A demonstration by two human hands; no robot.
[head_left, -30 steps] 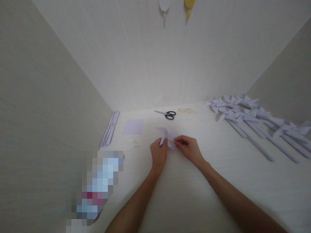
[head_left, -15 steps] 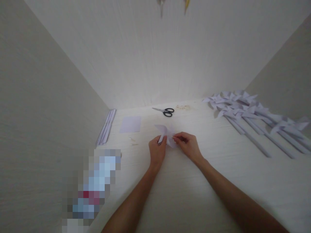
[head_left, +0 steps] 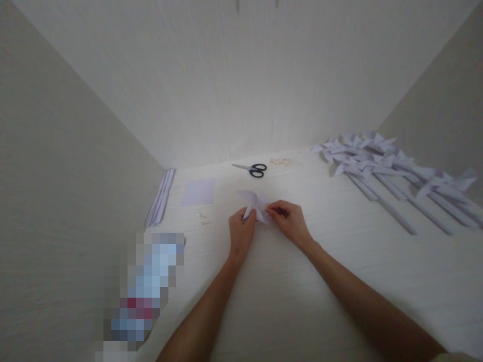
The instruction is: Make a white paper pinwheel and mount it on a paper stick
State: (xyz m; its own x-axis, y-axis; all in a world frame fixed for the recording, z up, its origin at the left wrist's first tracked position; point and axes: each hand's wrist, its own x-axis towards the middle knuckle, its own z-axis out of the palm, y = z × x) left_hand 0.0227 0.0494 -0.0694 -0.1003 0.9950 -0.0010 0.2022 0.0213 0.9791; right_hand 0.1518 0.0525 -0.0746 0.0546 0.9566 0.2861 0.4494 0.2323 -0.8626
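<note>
Several stemmed pinwheels (head_left: 377, 166) appear finished at two o'clock; sheet (head_left: 198, 192) and tubes (head_left: 161, 197) remain near nine. Centre: my left fingers (head_left: 251, 215) clamp an apparently unfinished pinwheel (head_left: 257, 203); my right fingers (head_left: 279, 206) meet at its edge.

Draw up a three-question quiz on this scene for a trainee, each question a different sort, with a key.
1. Multiple choice. What does the left hand hold?
A) a bottle
B) a paper pinwheel head
C) a rolled paper tube

2. True or false. The scissors lie to the right of the flat paper square.

3. Fill in. The group of pinwheels lies on the person's ____ side.

Key: 1. B; 2. True; 3. right
</note>
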